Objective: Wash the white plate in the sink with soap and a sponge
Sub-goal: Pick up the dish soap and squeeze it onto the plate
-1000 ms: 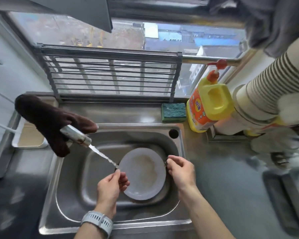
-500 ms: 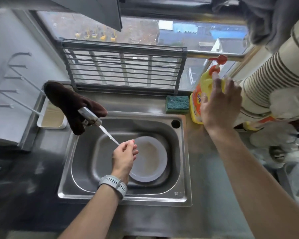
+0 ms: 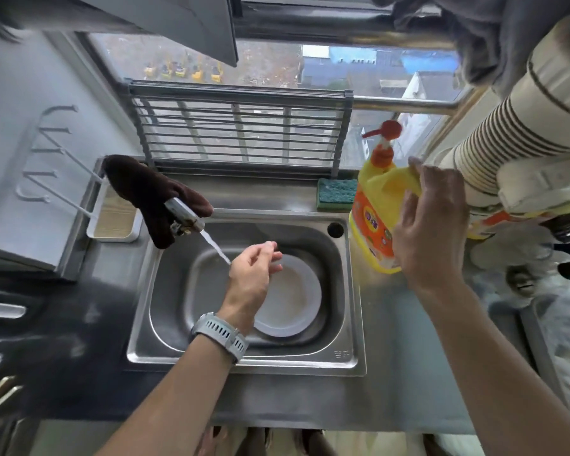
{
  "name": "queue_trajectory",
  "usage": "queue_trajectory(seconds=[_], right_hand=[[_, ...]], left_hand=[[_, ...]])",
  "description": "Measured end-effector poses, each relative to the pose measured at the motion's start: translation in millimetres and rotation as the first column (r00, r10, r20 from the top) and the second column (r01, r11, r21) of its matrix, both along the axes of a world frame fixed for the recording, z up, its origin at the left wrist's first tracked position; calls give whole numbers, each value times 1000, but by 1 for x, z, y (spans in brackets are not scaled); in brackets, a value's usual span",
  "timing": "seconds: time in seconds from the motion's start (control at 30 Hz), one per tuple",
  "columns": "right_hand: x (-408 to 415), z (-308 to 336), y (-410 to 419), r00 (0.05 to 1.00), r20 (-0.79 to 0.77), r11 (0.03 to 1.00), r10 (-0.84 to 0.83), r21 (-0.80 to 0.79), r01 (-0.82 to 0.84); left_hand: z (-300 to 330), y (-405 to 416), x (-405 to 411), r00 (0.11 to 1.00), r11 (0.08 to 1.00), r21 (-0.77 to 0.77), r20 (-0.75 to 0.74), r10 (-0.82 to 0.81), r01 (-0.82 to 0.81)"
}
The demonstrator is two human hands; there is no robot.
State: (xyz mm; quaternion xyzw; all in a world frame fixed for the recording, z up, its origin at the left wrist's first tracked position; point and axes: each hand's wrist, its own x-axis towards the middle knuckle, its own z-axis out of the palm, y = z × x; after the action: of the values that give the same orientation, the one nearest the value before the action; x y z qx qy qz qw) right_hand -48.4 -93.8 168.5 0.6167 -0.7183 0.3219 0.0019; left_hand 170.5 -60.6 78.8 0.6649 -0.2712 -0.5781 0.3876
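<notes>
While white plate (image 3: 290,291) lies in sink (image 3: 244,360), right hand (image 3: 431,225) grips soap bottle (image 3: 375,205).

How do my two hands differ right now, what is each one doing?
The left hand hovers over the plate in the sink, loosely open beside the running water and holding nothing; the right hand is out at the soap bottle on the counter, wrapped on its handle. The left wrist wears a watch; the right is bare. Neither touches the sponge.
</notes>
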Motion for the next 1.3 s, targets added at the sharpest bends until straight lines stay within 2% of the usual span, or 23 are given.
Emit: queue_trajectory(seconds=[0.1,0.2,0.37,0.43,0.53,0.63,0.8,0.9,1.03,1.13,1.23,1.3], right_hand=[[15,6,29,970,99,974,222,34,-226],[40,-15,39,898,171,899,405,103,-425],[95,-65,53,769,250,761,588,151,-631],[120,-82,56,714,266,699,647,167,-695],[150,-106,55,665,296,635,686,205,-745],[166,-118,53,668,383,629,638,241,-739],[197,-138,53,696,390,642,603,281,-714],[217,-153,55,711,417,657,566,292,-695],[227,-172,60,725,441,681,528,291,-672],[227,-185,67,724,506,655,470,350,-670],[223,-187,70,695,659,673,286,379,-636],[216,-185,76,658,749,764,75,380,-521]], left_hand=[[6,22,24,990,991,-61,84,-112,117],[6,39,55,951,969,-107,242,-192,222],[-3,65,108,813,922,-121,524,-255,367],[-5,72,126,756,877,-123,570,-321,464],[-5,77,149,617,731,-147,659,-430,667],[-7,75,169,514,621,-119,692,-508,775],[-29,74,192,388,539,-15,710,-587,842],[-42,78,194,348,522,42,698,-626,852],[-61,84,187,353,519,19,713,-606,854],[-76,86,179,408,570,-35,735,-541,821],[-82,84,170,463,607,-82,730,-504,790],[-86,82,167,531,672,-116,715,-455,732]])
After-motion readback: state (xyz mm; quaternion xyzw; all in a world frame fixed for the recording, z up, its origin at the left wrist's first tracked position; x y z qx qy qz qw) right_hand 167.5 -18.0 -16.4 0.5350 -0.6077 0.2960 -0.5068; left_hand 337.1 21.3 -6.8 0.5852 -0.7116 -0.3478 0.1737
